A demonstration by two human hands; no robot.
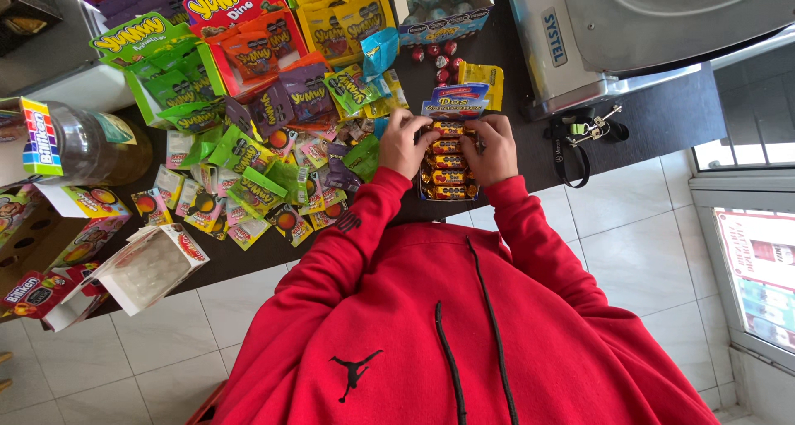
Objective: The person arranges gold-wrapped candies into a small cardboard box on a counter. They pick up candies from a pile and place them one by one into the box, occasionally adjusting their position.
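Both hands rest on a small open box (448, 162) of wrapped bars, at the counter (662, 110) edge, just beside the loose candy packets (248, 177) at its 9 o'clock. The left hand (403, 144) curls on the box's 9 o'clock side, the right hand (490, 148) on its 3 o'clock side, fingers bent over the top bars; whether they pinch a bar I cannot tell. The box looks light, thin card, easily crushed; the glossy wrappers are probably slippery. Best held by its two long sides, low down.
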